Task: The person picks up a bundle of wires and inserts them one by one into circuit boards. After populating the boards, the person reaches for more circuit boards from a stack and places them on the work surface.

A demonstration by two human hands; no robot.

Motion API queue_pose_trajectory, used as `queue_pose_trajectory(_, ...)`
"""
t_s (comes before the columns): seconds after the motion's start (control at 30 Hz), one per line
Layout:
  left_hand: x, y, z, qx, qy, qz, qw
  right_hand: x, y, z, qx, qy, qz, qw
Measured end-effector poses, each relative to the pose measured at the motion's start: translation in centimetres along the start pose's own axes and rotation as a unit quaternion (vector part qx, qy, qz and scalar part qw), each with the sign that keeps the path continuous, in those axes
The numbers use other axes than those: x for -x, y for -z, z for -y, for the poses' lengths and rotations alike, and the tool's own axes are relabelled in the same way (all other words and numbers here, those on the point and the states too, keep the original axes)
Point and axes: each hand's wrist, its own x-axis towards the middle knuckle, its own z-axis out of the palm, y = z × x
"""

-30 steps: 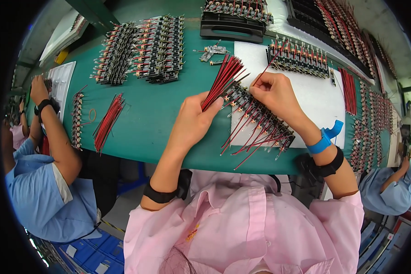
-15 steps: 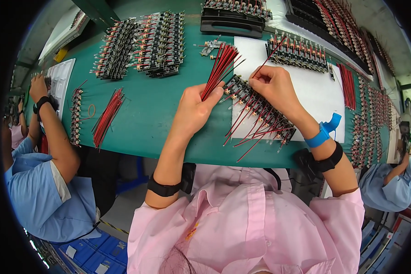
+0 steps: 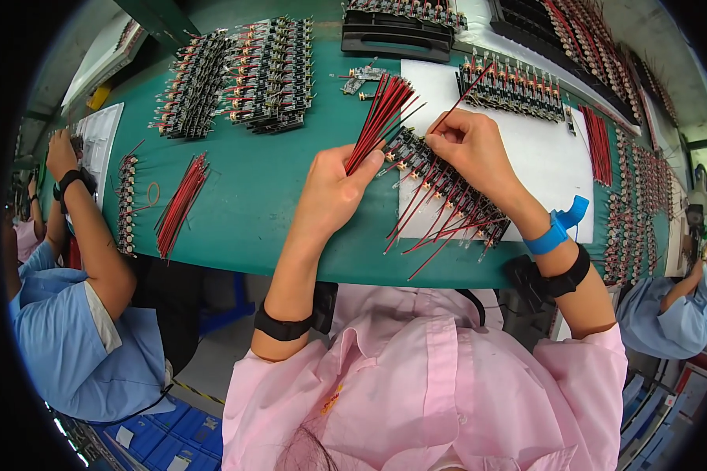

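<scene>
A bundle of thin red-and-black wires (image 3: 385, 110) fans upward out of my left hand (image 3: 331, 187), whose thumb and fingers are closed round its lower end. My right hand (image 3: 470, 151) is pinched on a single wire (image 3: 465, 93) that slants up and to the right. It sits over the upper edge of a slanting row of small circuit boards (image 3: 432, 174). Several red wires trail from that row toward the table's near edge. Part of the row is hidden behind my right hand, and so are the pinching fingertips.
Under the row lies a white sheet (image 3: 554, 157) on the green table (image 3: 243, 200). Stacked board rows (image 3: 267, 78) stand at the far left; another board row (image 3: 514, 90) is beyond my right hand. Loose wire bundles (image 3: 182, 204) lie left and right. A person in blue (image 3: 86, 337) works at left.
Both my hands keep almost the same place and grip. The surroundings at left have shifted slightly leftward in the picture.
</scene>
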Motion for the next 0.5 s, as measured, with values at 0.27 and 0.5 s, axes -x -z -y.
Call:
queue_pose_trajectory(0.27,-0.03,-0.02,0.31,0.000,-0.020,0.001,1.000,0.00,-0.07,-0.31,-0.001,-0.010,-0.006,1.000)
queue_pose_trajectory(0.5,0.08,-0.01,0.22,-0.001,-0.012,0.004,1.000,-0.06,-0.03,-0.10,0.017,-0.011,-0.001,1.000)
